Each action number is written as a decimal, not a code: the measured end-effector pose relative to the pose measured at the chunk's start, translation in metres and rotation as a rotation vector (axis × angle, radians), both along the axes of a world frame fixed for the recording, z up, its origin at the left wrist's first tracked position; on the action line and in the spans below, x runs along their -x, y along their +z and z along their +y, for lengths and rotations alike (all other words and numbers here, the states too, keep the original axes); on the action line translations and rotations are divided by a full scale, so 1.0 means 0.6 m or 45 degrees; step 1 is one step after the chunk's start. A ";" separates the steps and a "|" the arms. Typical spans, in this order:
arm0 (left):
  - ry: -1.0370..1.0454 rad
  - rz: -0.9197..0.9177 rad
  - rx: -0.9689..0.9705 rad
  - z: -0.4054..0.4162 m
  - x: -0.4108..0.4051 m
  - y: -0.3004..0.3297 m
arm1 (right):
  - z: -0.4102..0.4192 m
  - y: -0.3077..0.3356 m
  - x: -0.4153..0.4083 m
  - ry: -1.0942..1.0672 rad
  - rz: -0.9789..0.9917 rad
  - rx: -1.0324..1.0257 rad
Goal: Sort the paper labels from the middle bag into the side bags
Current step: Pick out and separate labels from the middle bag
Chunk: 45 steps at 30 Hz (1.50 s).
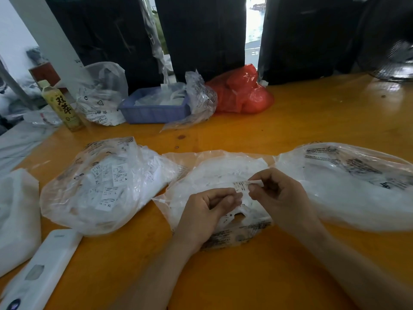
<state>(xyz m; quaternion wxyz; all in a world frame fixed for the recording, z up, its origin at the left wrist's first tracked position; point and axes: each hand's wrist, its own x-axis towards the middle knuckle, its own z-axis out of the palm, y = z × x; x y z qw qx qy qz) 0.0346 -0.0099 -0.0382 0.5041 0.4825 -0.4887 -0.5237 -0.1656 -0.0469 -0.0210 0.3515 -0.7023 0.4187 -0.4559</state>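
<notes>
Three clear bags in a row on orange table point(290, 130): left bag point(100, 186), middle bag point(214, 175), right bag point(348, 186). Left hand point(203, 211) and right hand point(279, 193) over the middle bag, both pinching one paper label point(242, 186) between thumb and fingertips, other fingers curled.

At the back of the orange worktop point(290, 135) a blue plastic tray point(154, 110) holds white scraps. Beside it on the right lies a red plastic bag point(241, 92). To its left stands a yellow-labelled drink bottle point(61, 106), upright. A white flat device point(42, 269), perhaps a power bank, lies at the near left. A dark fan point(391, 41) stands blurred at far right.
</notes>
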 end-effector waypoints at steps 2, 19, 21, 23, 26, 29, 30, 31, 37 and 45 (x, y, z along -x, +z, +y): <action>-0.008 -0.003 -0.011 0.000 -0.001 0.000 | 0.001 0.001 0.000 -0.003 0.016 0.005; -0.003 -0.188 0.014 0.002 0.002 0.003 | 0.001 0.001 -0.002 -0.001 0.341 0.175; -0.025 -0.147 -0.006 0.004 0.004 0.003 | 0.003 0.000 -0.003 -0.033 0.310 0.169; -0.028 -0.113 -0.019 0.006 0.005 0.004 | 0.004 0.000 -0.002 -0.085 0.276 0.172; 0.010 -0.139 -0.003 0.008 0.004 0.007 | 0.006 0.002 -0.004 -0.097 0.309 0.251; 0.029 -0.153 0.001 0.008 0.003 0.008 | 0.007 0.004 -0.005 -0.047 0.310 0.292; 0.016 -0.131 -0.006 0.008 0.002 0.009 | 0.007 0.004 -0.005 -0.011 0.317 0.282; 0.005 -0.112 -0.016 0.008 0.002 0.010 | 0.007 0.005 -0.005 0.031 0.329 0.258; 0.002 -0.131 -0.029 0.006 -0.001 0.009 | 0.006 -0.001 -0.007 0.096 0.381 0.168; 0.277 -0.489 0.462 0.010 -0.002 0.024 | 0.008 0.014 -0.002 -0.145 0.119 0.145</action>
